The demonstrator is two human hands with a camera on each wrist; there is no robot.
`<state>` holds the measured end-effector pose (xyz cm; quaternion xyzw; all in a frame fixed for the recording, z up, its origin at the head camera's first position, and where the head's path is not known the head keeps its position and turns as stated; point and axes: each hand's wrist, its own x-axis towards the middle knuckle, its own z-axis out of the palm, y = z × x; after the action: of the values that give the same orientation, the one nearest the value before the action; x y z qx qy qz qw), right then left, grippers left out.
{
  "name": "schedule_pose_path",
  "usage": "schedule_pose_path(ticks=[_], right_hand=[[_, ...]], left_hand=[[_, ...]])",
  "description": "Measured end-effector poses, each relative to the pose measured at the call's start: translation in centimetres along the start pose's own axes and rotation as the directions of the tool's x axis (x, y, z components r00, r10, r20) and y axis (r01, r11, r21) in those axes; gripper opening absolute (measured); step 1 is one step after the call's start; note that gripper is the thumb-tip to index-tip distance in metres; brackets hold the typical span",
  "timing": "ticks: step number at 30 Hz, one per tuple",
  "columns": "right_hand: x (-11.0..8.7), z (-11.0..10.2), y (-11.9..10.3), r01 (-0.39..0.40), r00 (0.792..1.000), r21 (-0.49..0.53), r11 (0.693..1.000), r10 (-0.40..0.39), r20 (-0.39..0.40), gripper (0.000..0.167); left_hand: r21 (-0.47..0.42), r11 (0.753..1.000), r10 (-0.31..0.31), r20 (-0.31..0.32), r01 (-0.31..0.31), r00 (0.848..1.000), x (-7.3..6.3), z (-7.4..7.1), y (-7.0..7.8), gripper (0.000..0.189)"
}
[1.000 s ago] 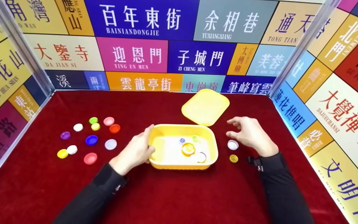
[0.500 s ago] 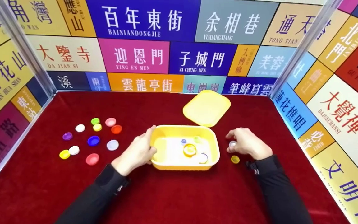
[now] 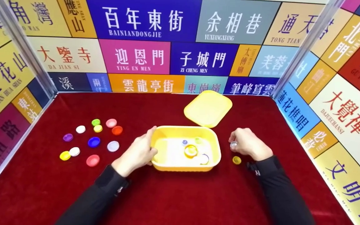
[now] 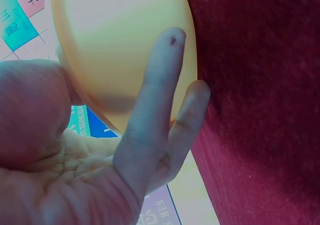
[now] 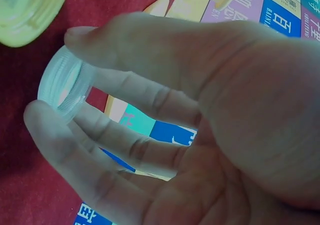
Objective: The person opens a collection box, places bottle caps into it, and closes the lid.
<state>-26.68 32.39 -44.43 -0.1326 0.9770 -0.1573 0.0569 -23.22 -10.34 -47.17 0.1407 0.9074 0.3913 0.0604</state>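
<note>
A person's right hand [image 3: 250,144] pinches a translucent cap [image 5: 62,85] between thumb and fingertips, a dark-yellow cap [image 3: 237,160] just beside that hand, while the left hand [image 3: 137,153] grips one end of a yellow container [image 3: 183,167] between both hands.

On a red cloth [image 3: 180,200], the left hand [image 3: 137,152] grips the left end of a yellow box [image 3: 183,167] with several caps inside, among them an orange cap [image 3: 191,151]. The right hand [image 3: 249,143], to the box's right, holds a pale cap [image 3: 233,145], with a mustard cap [image 3: 237,160] just beside. A yellow lid [image 3: 208,108] lies behind the box. Scattered left of the left hand are caps of many colours, including a blue cap [image 3: 94,142] and a purple cap [image 3: 67,137].
</note>
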Motion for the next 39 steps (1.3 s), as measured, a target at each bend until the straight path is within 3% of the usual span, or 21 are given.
schedule_pose_path(ticks=[3,8,18,25,30,35,39], right_hand=[[0.0,-0.3,-0.1,0.007,1.0,0.014,1.0,-0.006,-0.028,0.021],[-0.4,-0.9,-0.8,0.057,0.988,0.042,0.998,-0.05,-0.149,0.027],[-1.2,-1.3,-4.4,0.19,0.929,0.056,0.98,-0.161,-0.333,0.026],[-1.0,-0.3,-7.2,0.293,0.901,0.056,0.955,-0.256,-0.351,0.026],[-0.7,1.2,-8.7,0.385,0.87,0.039,0.922,-0.349,-0.348,0.03],[-0.6,3.1,-10.1,0.489,0.839,0.027,0.872,-0.461,-0.288,0.029],[-0.7,4.2,-10.8,0.523,0.838,0.071,0.849,-0.497,-0.227,0.029]], left_hand=[[0.014,1.0,0.009,-0.008,-0.009,1.0,0.0,-0.1,0.0,0.089],[0.024,1.0,0.011,-0.001,-0.011,1.0,0.1,0.0,0.0,0.088],[0.013,1.0,0.017,0.008,-0.017,1.0,0.2,0.2,0.1,0.088],[0.008,1.0,-0.01,0.009,0.01,1.0,0.1,0.0,0.0,0.09],[0.009,1.0,0.021,0.002,-0.021,1.0,0.2,-0.1,-0.1,0.088],[0.011,1.0,0.022,0.006,-0.022,1.0,0.0,0.0,-0.2,0.088],[0.009,1.0,0.017,0.01,-0.017,1.0,0.0,0.0,-0.2,0.088]])
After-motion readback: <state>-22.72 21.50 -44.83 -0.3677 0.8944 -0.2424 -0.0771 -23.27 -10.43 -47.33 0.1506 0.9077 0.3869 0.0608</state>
